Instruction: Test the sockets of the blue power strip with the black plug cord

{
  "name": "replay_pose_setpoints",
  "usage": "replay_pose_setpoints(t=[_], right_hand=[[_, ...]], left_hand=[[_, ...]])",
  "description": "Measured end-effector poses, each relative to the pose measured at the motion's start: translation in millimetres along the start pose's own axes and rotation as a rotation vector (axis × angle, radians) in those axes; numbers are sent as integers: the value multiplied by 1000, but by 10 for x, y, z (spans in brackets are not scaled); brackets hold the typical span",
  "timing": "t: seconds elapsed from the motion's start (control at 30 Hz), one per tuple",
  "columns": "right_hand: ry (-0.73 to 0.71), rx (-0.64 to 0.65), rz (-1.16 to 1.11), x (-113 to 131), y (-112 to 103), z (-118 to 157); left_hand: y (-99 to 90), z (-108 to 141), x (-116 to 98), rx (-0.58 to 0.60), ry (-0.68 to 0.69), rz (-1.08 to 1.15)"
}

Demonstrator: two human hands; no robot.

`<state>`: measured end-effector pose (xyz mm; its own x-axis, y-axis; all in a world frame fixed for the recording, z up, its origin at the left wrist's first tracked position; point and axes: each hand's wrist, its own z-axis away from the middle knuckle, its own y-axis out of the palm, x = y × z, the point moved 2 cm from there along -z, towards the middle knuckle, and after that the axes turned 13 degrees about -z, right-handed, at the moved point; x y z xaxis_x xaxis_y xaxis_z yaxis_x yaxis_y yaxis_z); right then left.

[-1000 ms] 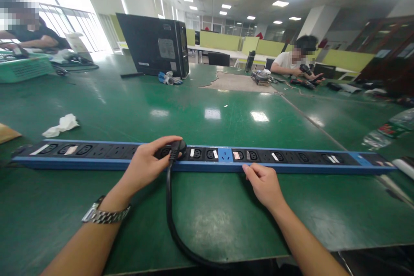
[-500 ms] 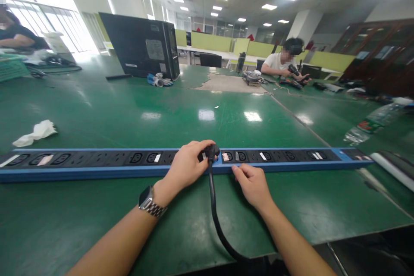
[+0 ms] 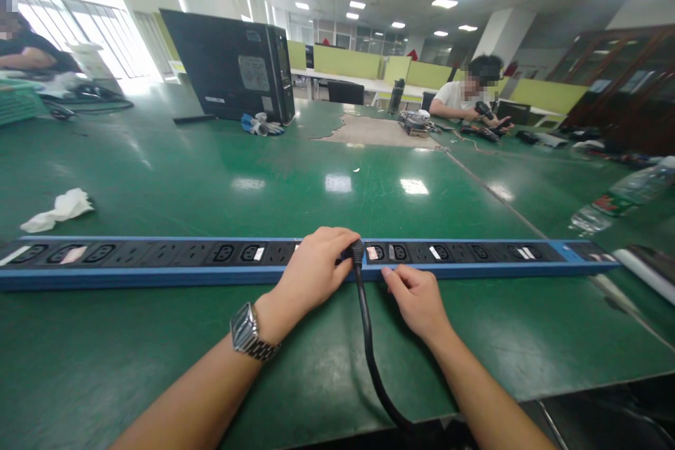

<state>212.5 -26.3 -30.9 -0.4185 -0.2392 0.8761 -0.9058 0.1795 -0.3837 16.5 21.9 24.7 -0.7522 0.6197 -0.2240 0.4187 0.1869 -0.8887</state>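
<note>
The left hand (image 3: 319,267) pinches a black plug (image 3: 358,251) at the middle of a blue-edged power strip (image 3: 158,278); the right hand (image 3: 418,299) curls at its near edge, gripping or not I can't tell. The strip lies along the green table (image 3: 306,380).

Left hand (image 3: 316,266) pinched, right hand (image 3: 420,299) curled.

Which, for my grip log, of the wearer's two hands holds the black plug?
The left hand, wearing the watch: it grips the plug; the right hand is at the front edge of the power strip.
</note>
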Motion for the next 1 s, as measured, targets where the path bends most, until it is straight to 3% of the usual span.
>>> replay_pose_setpoints(t=[0.13,0.3,0.4,0.5,0.6,0.63,0.7,0.77,0.9,1.0], right_hand=[[144,-48,-180,95,70,10],[563,112,-508,364,391,-90],[680,126,-635,571,483,-195],[586,16,-844,849,248,-269],[324,-172,-899,1070,-285,-296],[308,-203,-857,1078,-455,-296],[407,-198,-783,963,-697,-297],[561,-162,-741,722,-795,-296],[731,-120,-711,276,-727,-289],[720,-117,-650,190,-633,-258]], left_hand=[[38,21,38,53,48,-16],[120,88,43,39,-38,-280],[164,110,32,32,-37,-324],[178,114,45,22,-28,-320],[183,113,60,17,-15,-317],[185,113,62,15,-13,-318],[189,113,61,14,-14,-321],[190,113,56,14,-20,-323],[180,114,44,14,-26,-319],[169,117,38,13,-27,-316]])
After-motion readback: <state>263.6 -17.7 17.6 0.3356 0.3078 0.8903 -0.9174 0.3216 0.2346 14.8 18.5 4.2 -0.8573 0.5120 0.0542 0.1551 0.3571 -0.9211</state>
